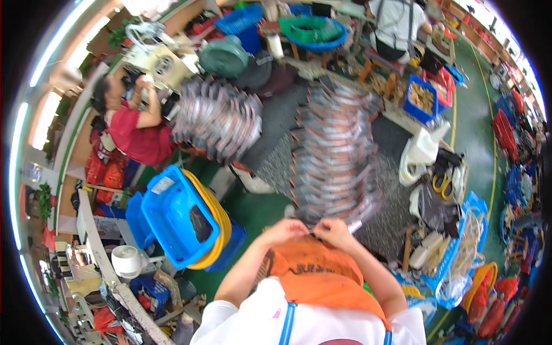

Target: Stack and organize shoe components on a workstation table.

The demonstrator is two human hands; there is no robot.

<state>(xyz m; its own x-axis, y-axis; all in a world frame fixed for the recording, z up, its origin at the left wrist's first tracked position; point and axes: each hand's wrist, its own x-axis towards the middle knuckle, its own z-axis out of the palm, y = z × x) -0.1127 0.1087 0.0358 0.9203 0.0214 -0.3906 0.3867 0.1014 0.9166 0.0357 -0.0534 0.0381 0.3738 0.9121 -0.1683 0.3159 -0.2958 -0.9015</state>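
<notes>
My left hand (287,229) and my right hand (333,231) are close together in front of my orange apron (313,261). Both have their fingers drawn into a pinch, and a small dark bit shows between them, too small to name. Just beyond my fingers begins a long row of overlapping grey pieces with orange edges (333,152), blurred, lying on a dark tabletop (394,172). A small white tag-like piece (355,226) shows at the row's near end, beside my right hand.
A second row of grey pieces (217,119) lies farther left, near a person in red (137,129) at a sewing machine (164,66). Blue and yellow tubs (179,221) stand at my left. A white bottle (424,145) and yellow-handled scissors (443,187) are on the right.
</notes>
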